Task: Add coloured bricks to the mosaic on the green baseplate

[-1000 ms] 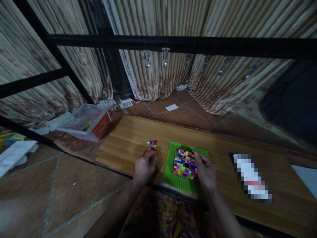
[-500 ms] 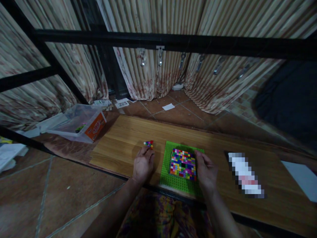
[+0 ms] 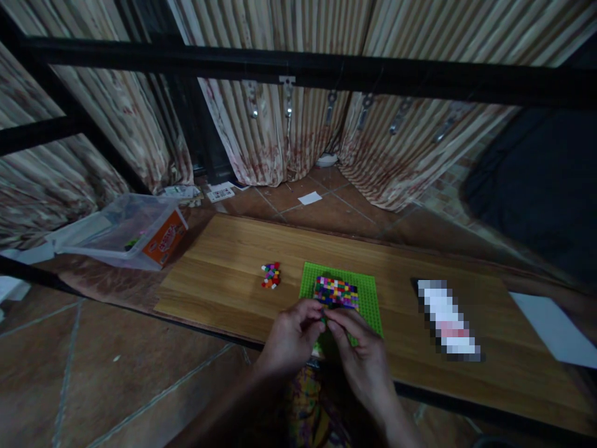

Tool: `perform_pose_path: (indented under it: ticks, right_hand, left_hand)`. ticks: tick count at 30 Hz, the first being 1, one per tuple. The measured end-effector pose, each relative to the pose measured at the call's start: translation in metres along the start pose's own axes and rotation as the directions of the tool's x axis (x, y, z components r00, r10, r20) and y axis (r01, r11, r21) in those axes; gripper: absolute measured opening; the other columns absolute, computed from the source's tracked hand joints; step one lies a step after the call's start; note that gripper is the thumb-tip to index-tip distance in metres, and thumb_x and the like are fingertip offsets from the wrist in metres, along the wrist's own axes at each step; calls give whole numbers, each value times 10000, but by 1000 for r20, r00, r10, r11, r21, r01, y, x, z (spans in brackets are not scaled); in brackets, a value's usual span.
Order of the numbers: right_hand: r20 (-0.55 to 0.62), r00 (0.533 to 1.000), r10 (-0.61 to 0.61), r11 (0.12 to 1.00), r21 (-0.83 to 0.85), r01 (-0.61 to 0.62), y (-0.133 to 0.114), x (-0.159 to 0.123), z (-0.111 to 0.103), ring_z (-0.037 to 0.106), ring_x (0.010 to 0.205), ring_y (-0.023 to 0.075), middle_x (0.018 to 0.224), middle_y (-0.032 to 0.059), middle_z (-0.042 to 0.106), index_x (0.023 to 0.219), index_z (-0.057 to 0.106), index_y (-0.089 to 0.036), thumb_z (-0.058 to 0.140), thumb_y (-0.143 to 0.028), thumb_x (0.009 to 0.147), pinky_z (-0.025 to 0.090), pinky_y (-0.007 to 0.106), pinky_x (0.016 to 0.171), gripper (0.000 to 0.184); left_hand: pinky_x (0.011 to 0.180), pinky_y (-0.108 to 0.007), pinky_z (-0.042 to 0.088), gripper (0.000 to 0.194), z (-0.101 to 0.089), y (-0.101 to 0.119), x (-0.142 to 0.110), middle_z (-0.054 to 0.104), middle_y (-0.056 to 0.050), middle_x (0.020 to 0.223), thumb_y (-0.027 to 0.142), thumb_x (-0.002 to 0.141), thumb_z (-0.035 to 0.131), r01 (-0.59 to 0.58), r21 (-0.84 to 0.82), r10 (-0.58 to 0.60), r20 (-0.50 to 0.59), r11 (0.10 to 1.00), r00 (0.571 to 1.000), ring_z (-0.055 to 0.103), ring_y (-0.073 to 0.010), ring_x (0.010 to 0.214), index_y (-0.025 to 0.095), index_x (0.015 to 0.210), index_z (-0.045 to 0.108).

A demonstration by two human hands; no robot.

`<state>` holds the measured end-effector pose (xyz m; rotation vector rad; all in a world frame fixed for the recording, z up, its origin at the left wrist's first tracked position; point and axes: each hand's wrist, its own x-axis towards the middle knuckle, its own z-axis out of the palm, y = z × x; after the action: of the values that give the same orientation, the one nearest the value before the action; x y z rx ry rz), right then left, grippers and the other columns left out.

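Observation:
My left hand (image 3: 293, 336) and my right hand (image 3: 361, 351) meet over the near part of a green studded baseplate (image 3: 370, 295). Both are closed in a pinch, fingertips almost touching. Whatever is between them is too small and dark to make out. Just beyond the fingers, a block of multicoloured toy bricks (image 3: 336, 289) sits on the baseplate; its near side is hidden behind my hands. To the left, a small heap of loose bricks (image 3: 270, 275) in red, white, orange and purple lies on the wooden board (image 3: 224, 267).
A clear plastic box (image 3: 116, 233) with an orange label stands left of the board. Toward the right lie a blurred-out flat object (image 3: 448, 320) and a white sheet (image 3: 555, 326). A dark metal bar (image 3: 209, 59) crosses in front of striped curtains (image 3: 265, 137).
My left hand has left the loose bricks and moved right. My right hand has come from the baseplate's right edge to meet it. The view has shifted slightly.

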<state>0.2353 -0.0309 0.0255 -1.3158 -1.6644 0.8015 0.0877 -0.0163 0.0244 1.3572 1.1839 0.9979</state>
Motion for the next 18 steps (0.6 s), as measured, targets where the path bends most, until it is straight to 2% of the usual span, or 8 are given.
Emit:
perform_pose_path:
  ticks: [3, 9, 13, 18]
  right_hand:
    - [30, 999, -27, 1000, -8, 27, -1, -2, -3, 625, 969, 182, 1045, 42, 659, 1035, 679, -288, 484, -288, 922, 510, 318, 833, 226]
    - [57, 993, -106, 987, -111, 112, 0, -4, -12, 629, 934, 166, 1014, 32, 657, 1072, 657, -295, 497, -233, 920, 516, 272, 785, 230]
    - [59, 987, -151, 965, -207, 160, 3, -6, -14, 629, 920, 174, 1030, 51, 658, 1075, 651, -275, 471, -205, 927, 518, 282, 768, 243]
    - [21, 993, -116, 966, -230, 117, 4, -7, -14, 630, 902, 174, 997, 56, 662, 1065, 639, -264, 460, -205, 929, 517, 292, 769, 232]
  left_hand:
    - [774, -250, 539, 309, 2, 3, 0, 715, -30, 889, 175, 806, 550, -1, 66, -2, 37, 998, 999, 685, -155, 822, 201, 1112, 572]
    - [757, -254, 548, 430, 9, 6, 1, 721, -34, 869, 130, 803, 499, -35, 145, 30, 41, 989, 999, 692, -158, 795, 186, 1229, 522]
    - [776, -268, 551, 418, 13, 3, 2, 721, -50, 946, 144, 810, 504, -31, 155, 28, 24, 987, 999, 692, -163, 834, 188, 1226, 526]
    - [798, -270, 554, 375, 17, 7, 2, 715, -61, 981, 163, 813, 526, 24, 119, -25, 1, 993, 1000, 689, -164, 875, 186, 1186, 553]
